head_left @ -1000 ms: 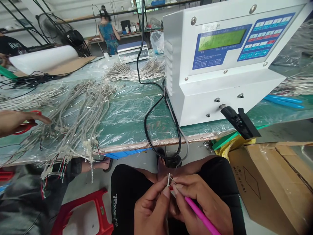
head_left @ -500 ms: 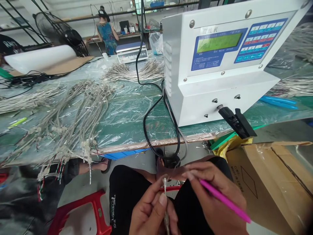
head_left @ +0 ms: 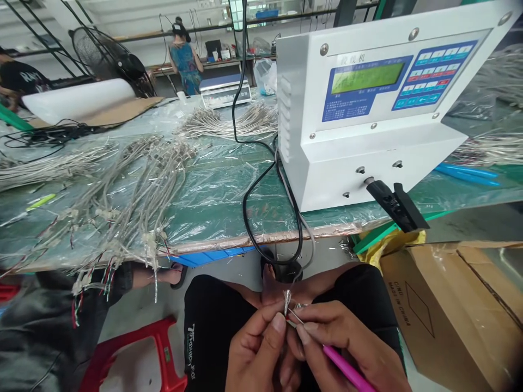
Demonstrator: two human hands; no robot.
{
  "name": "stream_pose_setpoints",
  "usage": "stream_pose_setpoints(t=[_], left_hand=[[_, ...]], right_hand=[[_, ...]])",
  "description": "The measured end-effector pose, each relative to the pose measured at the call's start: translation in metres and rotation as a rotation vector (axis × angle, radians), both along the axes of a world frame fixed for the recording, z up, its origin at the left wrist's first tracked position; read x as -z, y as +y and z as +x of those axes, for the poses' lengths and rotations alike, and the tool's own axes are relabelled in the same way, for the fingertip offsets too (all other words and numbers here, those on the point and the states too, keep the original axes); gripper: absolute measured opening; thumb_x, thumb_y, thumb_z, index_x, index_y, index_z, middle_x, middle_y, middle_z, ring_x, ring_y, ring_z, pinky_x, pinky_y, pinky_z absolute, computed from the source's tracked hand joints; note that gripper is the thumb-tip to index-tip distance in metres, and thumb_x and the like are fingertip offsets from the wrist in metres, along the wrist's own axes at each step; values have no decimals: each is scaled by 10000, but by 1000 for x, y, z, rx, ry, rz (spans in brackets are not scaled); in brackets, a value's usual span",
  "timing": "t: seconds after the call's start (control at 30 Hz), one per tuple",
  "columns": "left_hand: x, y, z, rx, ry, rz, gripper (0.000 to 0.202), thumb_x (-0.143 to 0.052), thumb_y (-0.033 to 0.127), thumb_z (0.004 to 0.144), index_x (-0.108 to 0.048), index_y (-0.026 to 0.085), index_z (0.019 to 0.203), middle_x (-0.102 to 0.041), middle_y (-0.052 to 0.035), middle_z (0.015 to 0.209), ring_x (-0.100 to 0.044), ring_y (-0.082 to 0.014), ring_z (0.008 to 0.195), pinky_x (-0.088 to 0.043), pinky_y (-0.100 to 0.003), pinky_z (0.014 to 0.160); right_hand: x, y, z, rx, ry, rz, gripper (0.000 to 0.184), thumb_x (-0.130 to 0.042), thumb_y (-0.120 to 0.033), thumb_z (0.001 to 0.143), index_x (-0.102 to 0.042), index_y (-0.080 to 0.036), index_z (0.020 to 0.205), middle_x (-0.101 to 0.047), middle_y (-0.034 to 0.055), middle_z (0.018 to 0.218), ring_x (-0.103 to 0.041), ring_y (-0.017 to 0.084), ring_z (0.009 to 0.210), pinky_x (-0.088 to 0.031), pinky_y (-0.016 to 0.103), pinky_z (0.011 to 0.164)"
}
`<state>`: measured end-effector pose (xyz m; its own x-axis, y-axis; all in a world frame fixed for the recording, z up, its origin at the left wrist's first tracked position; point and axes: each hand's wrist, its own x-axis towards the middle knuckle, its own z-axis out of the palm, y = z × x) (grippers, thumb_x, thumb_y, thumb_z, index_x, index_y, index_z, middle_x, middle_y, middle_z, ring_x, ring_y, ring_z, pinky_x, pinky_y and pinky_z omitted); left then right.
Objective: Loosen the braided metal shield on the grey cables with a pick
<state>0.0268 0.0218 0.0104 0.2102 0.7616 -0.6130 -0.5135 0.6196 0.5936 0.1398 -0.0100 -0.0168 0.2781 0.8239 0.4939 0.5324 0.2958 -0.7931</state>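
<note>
Right now, the left hand (head_left: 255,348) pinches a braided cable end (head_left: 287,302) upright between thumb and fingers, above the person's black shorts (head_left: 214,332). The right hand (head_left: 347,348) grips a pink-handled pick (head_left: 347,371), its thin tip against the cable's frayed strands, below the white wire-twisting machine (head_left: 368,163).

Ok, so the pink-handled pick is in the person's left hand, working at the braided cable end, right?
Not the left: the head view shows the pink-handled pick in the right hand. The rest stands: it is working at the braided cable end, which the left hand pinches.
</note>
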Motion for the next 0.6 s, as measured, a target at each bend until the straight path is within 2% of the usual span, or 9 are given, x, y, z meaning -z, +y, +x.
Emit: stream_pose_setpoints(t=[0.2, 0.33, 0.47, 0.6], left_hand=[[2, -1, 0, -10, 7, 13, 332, -922, 387, 598, -830, 193, 851, -607, -4, 458, -341, 4, 345, -276, -112, 354], [5, -4, 0, -26, -9, 18, 285, -914, 363, 620, -832, 227, 856, -500, 48, 408, -295, 5, 344, -270, -114, 353], [4, -4, 0, -37, 25, -1, 347, -924, 393, 591, -830, 202, 866, -414, 77, 378, -266, 3, 344, -266, -121, 354], [3, -4, 0, -29, 49, -18, 391, -930, 415, 571, -828, 188, 873, -408, 77, 360, -276, -3, 343, -276, -127, 360]], right_hand=[[-4, 2, 3, -26, -20, -3, 107, -654, -121, 859, -625, -224, 852, -759, 4, 887, -742, 100, 775, -590, 142, 736], [-2, 3, 3, -36, -6, 6, 101, -659, -118, 854, -639, -217, 858, -755, 22, 886, -741, 118, 775, -602, 162, 700], [-3, 4, 3, -38, -43, 8, 101, -668, -120, 853, -639, -217, 848, -759, 8, 873, -745, 104, 790, -592, 142, 734], [-4, 5, 3, -16, -85, -9, 95, -664, -142, 858, -627, -226, 835, -764, -11, 879, -754, 95, 784, -577, 125, 711]])
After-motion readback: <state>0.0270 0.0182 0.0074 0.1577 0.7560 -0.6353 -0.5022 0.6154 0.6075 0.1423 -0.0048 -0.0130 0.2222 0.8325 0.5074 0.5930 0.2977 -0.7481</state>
